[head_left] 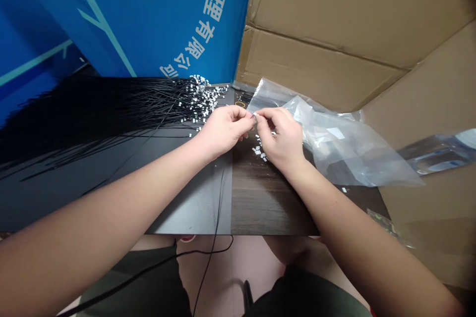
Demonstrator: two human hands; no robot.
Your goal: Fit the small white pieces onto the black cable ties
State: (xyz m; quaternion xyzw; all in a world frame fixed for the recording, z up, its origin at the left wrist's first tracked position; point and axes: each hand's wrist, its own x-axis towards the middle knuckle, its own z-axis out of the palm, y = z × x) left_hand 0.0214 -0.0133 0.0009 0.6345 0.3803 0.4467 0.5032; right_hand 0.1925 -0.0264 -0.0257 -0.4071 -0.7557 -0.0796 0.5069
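White piece (255, 114), mid-frame, is pinched by the right hand (281, 134) just beside the left hand (226, 129), closed on a dark wire end (253, 117); black wires (122, 106) spread across frame left

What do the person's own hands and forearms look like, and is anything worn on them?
The left hand and right hand are ungloved, with no ring visible. On the left forearm and right forearm, no sleeve, watch or bracelet shows.

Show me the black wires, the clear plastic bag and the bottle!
Black wires (92, 106): head view, middle of the bundle.
Clear plastic bag (340, 156): head view, middle of its film.
Bottle (439, 154): head view, its clear side.
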